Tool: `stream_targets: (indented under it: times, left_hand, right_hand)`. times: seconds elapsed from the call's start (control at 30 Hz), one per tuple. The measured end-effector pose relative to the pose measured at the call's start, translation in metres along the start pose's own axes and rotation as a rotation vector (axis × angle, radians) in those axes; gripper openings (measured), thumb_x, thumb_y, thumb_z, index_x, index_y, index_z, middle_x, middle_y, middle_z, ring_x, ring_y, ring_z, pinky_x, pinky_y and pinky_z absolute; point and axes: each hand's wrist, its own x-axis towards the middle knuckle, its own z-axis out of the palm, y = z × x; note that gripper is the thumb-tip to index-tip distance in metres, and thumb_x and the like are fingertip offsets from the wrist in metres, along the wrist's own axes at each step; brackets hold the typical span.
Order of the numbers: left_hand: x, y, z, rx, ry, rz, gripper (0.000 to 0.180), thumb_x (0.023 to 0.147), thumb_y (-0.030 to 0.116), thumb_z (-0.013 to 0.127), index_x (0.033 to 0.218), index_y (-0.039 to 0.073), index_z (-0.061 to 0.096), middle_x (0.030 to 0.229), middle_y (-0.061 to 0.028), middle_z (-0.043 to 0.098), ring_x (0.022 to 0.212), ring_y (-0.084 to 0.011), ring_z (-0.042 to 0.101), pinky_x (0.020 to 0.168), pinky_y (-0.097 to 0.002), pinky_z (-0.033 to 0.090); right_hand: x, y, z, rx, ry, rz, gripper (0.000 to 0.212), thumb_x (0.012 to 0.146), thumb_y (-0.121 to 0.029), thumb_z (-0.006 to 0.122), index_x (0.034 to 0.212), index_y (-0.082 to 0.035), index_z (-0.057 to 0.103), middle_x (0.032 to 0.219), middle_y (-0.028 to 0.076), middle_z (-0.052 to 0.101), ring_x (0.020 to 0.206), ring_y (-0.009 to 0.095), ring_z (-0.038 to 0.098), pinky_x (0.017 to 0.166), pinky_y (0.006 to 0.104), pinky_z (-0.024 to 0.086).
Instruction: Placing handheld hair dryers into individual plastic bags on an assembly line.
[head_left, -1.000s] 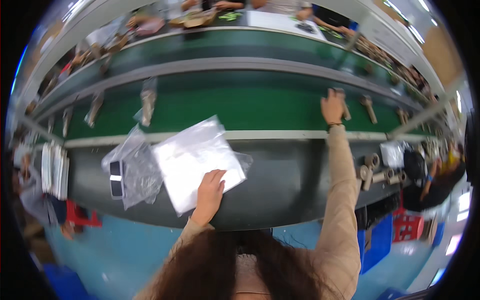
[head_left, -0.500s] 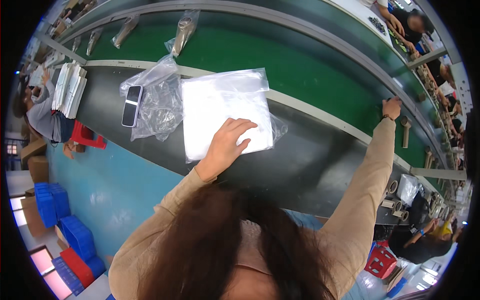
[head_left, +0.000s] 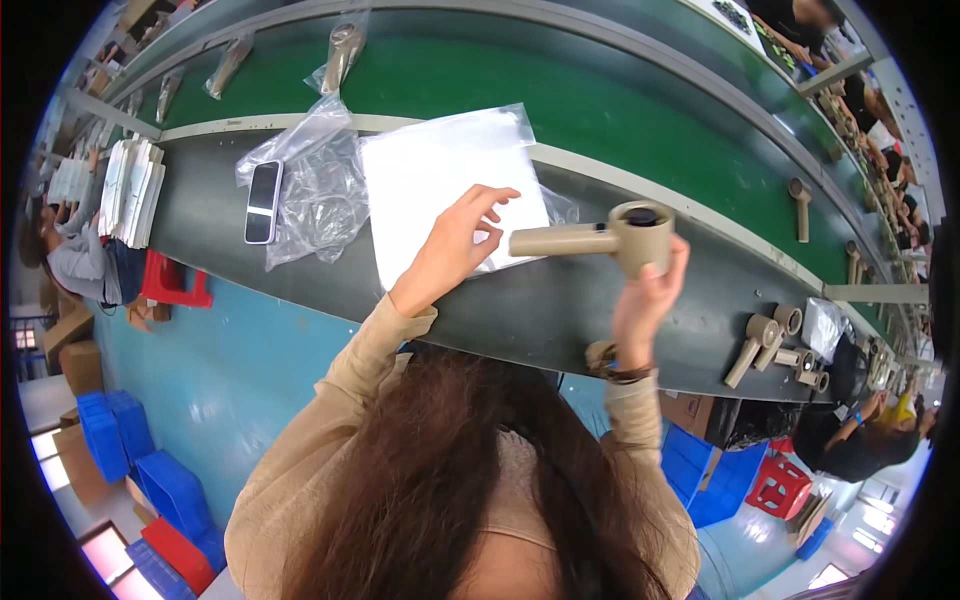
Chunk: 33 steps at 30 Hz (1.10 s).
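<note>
My right hand (head_left: 648,300) grips a beige hair dryer (head_left: 640,238) by its round head, raised over the dark bench. The dryer's handle points left, toward my left hand (head_left: 455,240). That hand rests at the right part of a stack of clear plastic bags (head_left: 420,185), fingers curved and apart, holding nothing that I can see. Left of the stack lies a crumpled clear plastic bag (head_left: 325,215), with a phone (head_left: 263,203) on its left side.
Bagged hair dryers lie on the green conveyor belt (head_left: 440,85), including one bagged dryer (head_left: 342,55). Several bare dryers (head_left: 762,330) are on the bench at right. A bundle of white papers (head_left: 132,190) stands at the left end. Other people sit along the line.
My right hand has come back from the far right of the belt and now holds a hair dryer near the stack. My left hand stays over the bags, its fingers a little more curled.
</note>
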Motion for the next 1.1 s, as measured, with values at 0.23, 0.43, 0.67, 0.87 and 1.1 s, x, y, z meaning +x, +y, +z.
stream_targets:
  times: [0.23,0.43,0.67,0.87,1.1]
  left_hand:
    - [-0.008,-0.015,-0.001,-0.116,0.170,-0.073,0.036,0.080,-0.008,0.060,0.114,0.004,0.055,0.093,-0.0051,0.059,0.085,-0.0116,0.061,0.077,-0.0265,0.055]
    - [-0.008,-0.011,0.009,-0.338,0.205,-0.119,0.032,0.083,-0.005,0.063,0.112,0.003,0.052,0.092,-0.0044,0.061,0.087,-0.0101,0.061,0.077,-0.0247,0.052]
    - [0.005,0.018,-0.012,-0.708,0.231,0.004,0.026,0.086,-0.004,0.062,0.107,0.002,0.049,0.091,-0.0058,0.062,0.086,-0.0111,0.060,0.078,-0.0246,0.050]
    - [0.029,0.050,-0.029,-0.223,0.275,0.186,0.014,0.086,-0.005,0.061,0.094,0.000,0.050,0.088,-0.0065,0.062,0.085,-0.0117,0.061,0.078,-0.0268,0.052]
    - [0.038,0.046,-0.034,0.148,0.253,0.330,0.010,0.084,-0.006,0.055,0.090,-0.001,0.050,0.082,-0.0121,0.059,0.078,-0.0249,0.060,0.070,-0.0342,0.049]
  right_hand:
    - [-0.052,0.030,0.053,-0.233,0.094,-0.289,0.056,0.076,-0.007,0.066,0.125,-0.002,0.038,0.116,0.007,0.036,0.109,0.019,0.044,0.097,0.0338,0.038]
    - [-0.056,0.043,0.073,-0.231,0.005,-0.259,0.061,0.072,0.001,0.069,0.126,-0.001,0.040,0.116,0.009,0.037,0.108,0.020,0.047,0.093,0.0337,0.043]
    - [-0.032,0.004,0.082,-0.786,-0.242,-0.429,0.062,0.063,-0.011,0.080,0.120,-0.006,0.056,0.102,0.012,0.048,0.091,0.025,0.056,0.075,0.0332,0.050]
    - [-0.004,-0.023,0.097,-0.938,-0.433,-0.609,0.060,0.062,-0.016,0.080,0.118,-0.010,0.058,0.100,0.011,0.050,0.074,0.026,0.060,0.064,0.0370,0.051]
    - [0.042,-0.029,0.101,-1.152,-0.627,-0.572,0.062,0.068,-0.041,0.078,0.118,-0.012,0.057,0.090,0.011,0.052,0.072,0.029,0.060,0.059,0.0388,0.049]
